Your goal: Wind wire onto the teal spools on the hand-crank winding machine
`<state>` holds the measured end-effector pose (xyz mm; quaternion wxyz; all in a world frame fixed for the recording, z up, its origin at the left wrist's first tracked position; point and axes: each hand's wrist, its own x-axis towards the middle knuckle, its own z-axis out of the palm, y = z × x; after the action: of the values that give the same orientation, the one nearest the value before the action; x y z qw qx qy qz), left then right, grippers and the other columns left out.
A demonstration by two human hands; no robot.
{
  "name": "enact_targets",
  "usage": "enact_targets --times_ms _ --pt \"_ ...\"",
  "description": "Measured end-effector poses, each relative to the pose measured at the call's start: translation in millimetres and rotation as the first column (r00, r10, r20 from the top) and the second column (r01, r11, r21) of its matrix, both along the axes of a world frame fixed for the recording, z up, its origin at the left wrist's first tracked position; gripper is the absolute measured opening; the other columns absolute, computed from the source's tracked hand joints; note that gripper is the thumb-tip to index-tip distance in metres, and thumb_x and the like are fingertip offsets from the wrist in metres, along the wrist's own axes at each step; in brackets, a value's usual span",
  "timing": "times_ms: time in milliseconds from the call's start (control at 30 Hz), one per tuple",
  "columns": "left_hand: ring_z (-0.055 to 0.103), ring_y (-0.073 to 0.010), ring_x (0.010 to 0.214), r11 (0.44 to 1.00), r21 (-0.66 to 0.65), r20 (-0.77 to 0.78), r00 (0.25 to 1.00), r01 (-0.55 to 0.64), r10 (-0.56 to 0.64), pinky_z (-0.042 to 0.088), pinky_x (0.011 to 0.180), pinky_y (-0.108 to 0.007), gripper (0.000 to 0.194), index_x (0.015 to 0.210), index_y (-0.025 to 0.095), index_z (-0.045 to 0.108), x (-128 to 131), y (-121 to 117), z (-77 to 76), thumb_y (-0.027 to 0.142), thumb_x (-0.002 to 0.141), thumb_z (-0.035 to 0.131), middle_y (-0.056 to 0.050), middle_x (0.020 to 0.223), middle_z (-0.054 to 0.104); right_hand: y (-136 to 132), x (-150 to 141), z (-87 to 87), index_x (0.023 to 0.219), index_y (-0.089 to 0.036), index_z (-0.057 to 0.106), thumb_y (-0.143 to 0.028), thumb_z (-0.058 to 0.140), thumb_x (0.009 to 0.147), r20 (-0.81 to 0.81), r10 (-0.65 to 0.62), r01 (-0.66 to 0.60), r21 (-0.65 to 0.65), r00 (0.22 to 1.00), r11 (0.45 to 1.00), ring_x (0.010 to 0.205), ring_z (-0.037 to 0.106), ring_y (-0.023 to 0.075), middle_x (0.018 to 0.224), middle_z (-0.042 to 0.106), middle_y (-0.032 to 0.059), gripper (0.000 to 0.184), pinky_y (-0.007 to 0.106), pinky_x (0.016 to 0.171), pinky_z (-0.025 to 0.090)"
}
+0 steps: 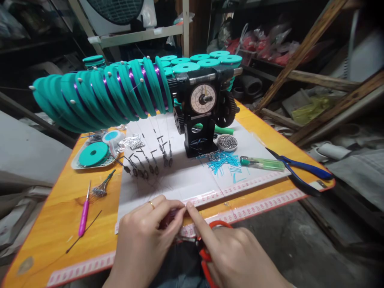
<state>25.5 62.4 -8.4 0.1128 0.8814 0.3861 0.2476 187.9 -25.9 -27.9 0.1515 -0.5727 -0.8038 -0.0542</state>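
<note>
My left hand (147, 230), with a ring on one finger, is closed in a pinch at the front edge of the white board (192, 180). What sits between its fingertips is too small to make out. My right hand (237, 252) is wrapped round red-handled scissors (207, 256); their short metal blades point left below the left fingertips. Its index finger stretches forward and meets the left fingertips. Beyond both hands, a row of teal foam spools (102, 94) wound with purple line sits on a black winder (199, 120) with a dial. Thin lines with small dark weights (150, 166) hang from the spools.
Blue-handled pliers (303, 170) and a green cutter knife (262, 163) lie right. Cut blue pieces (223, 162) lie near a dish of metal beads (227, 142). Left are a pink-handled hook (85, 214), a wire bundle (103, 187) and a tray (78, 162). Measuring tape (240, 214) lines the front edge.
</note>
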Motion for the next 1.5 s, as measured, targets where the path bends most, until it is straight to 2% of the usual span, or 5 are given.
enact_targets --times_ms 167,367,1033,1367,1500 --pt "0.055 -0.0074 0.059 0.997 -0.055 0.018 0.999 0.047 -0.046 0.039 0.054 -0.018 0.009 0.092 0.024 0.062 -17 2 1.3 0.022 0.083 0.059 0.003 0.072 0.056 3 -9 11.7 0.123 0.006 0.054 -0.01 0.047 0.068 0.246 -0.003 -0.022 0.098 0.969 0.995 0.036 0.045 0.0151 0.046 0.047 0.0019 0.057 0.028 0.036 0.025" --pt "0.056 -0.0054 0.063 0.99 -0.101 0.06 0.994 0.094 -0.088 0.043 0.058 -0.014 0.011 0.095 0.02 0.059 -28 1 -0.2 0.018 0.084 0.058 0.001 0.079 0.053 13 -28 8.5 0.106 0.009 0.063 -0.012 0.046 0.065 0.178 -0.091 0.048 0.231 0.98 0.972 0.028 0.036 0.0181 0.038 0.045 0.0072 0.049 0.03 0.03 0.021" --pt "0.051 -0.006 0.058 0.995 -0.085 0.061 0.997 0.061 -0.055 0.039 0.055 -0.017 0.01 0.089 0.02 0.057 -30 -2 -3.2 0.014 0.081 0.059 0.004 0.07 0.052 4 -14 15.5 0.12 0.009 0.054 -0.012 0.045 0.07 0.325 -0.004 -0.034 0.113 0.946 0.993 0.034 0.042 0.0165 0.044 0.045 0.0032 0.055 0.027 0.034 0.027" --pt "0.051 -0.007 0.058 0.998 -0.05 0.052 0.998 0.036 -0.033 0.039 0.055 -0.019 0.007 0.086 0.021 0.058 -29 -1 -5.4 0.016 0.081 0.059 0.003 0.07 0.052 3 -7 14.1 0.125 0.007 0.048 -0.012 0.052 0.066 0.244 0.003 -0.012 0.035 0.97 0.999 0.034 0.045 0.0168 0.046 0.05 0.0012 0.062 0.029 0.037 0.018" --pt "0.055 -0.0079 0.065 0.993 -0.112 0.224 0.975 0.036 -0.01 0.044 0.056 -0.017 0.013 0.088 0.022 0.058 -28 -11 -4.6 0.011 0.08 0.059 0.001 0.079 0.054 -4 1 11.8 0.124 -0.005 0.048 -0.026 0.065 0.073 -0.086 0.047 -0.06 -0.16 0.995 0.985 0.042 0.053 0.0158 0.055 0.06 -0.0002 0.058 0.027 0.042 0.024"
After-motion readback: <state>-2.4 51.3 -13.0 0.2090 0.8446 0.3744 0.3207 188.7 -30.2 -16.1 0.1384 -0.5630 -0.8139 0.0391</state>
